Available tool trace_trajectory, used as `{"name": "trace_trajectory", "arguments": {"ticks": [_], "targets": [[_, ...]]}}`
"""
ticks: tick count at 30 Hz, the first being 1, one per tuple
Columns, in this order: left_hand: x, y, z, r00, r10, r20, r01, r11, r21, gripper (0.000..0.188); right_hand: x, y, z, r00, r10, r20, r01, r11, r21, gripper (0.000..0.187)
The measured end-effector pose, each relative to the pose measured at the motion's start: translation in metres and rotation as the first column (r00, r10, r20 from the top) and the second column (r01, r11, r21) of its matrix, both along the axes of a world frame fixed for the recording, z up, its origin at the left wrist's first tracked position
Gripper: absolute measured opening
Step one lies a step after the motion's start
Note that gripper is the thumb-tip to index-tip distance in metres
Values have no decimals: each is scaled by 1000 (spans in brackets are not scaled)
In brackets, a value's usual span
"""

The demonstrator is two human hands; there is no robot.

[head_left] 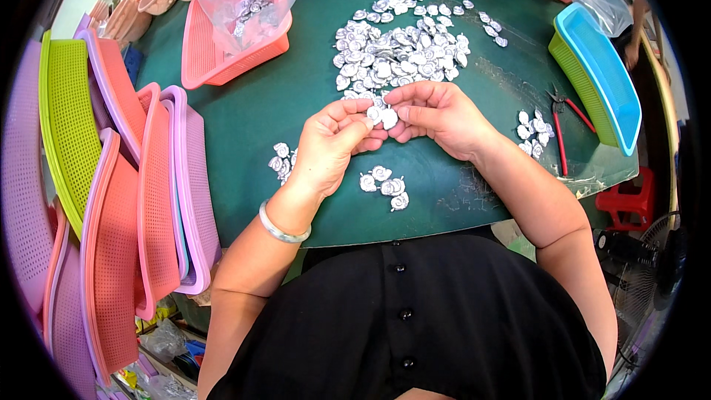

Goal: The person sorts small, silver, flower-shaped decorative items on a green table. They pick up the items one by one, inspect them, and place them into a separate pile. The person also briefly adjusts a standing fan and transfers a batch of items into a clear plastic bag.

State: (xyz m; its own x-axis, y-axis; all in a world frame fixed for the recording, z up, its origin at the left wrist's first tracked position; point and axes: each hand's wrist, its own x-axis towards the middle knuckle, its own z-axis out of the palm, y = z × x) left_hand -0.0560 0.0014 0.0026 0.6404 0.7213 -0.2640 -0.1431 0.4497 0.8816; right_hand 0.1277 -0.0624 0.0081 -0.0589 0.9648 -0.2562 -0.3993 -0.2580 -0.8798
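Over the middle of the green table, my left hand (335, 137) and my right hand (438, 117) meet, thumbs and fingers pinching small silvery rose-shaped pieces (382, 117) between them. At least two pieces show, side by side at the fingertips; how they join is too small to tell. Just beyond my fingers spreads a large pile of similar silver pieces (392, 55). A few more pieces (385, 185) lie nearer to me, below my hands. Another small group (281, 161) is partly hidden behind my left wrist, and one more cluster (535, 133) lies right of my right forearm.
Red-handled pliers (561, 133) lie at the right, beside a green and blue basket (589, 67). A pink basket (194, 44) with a plastic bag of silver pieces stands at the far left. Stacked colored baskets (118, 230) crowd the left side. A red stool (629, 196) and a fan (655, 252) are at the right.
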Motion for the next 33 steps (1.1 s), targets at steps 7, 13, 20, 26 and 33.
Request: {"name": "trace_trajectory", "arguments": {"ticks": [7, 13, 20, 26, 33], "targets": [[0, 0, 0, 1000, 2, -7, -2, 1000, -5, 24, 0, 0, -1, 1000, -3, -15, 3, 1000, -4, 20], [0, 0, 1, 1000, -8, -6, 9, 1000, 6, 24, 0, 0, 0, 1000, -9, -26, 9, 1000, -3, 19], [0, 1, 2, 1000, -9, -15, 9, 1000, 2, 23, 0, 0, 1, 1000, 0, -1, 0, 1000, -2, 19], [-1, 1, 2, 1000, -13, -14, 13, 1000, -1, 23, 0, -1, 2, 1000, 12, 15, -12, 1000, 8, 19], [-1, 0, 2, 1000, -12, -24, 12, 1000, 0, 24, -1, -1, 1, 1000, 8, 25, -8, 1000, 22, 23]]}}
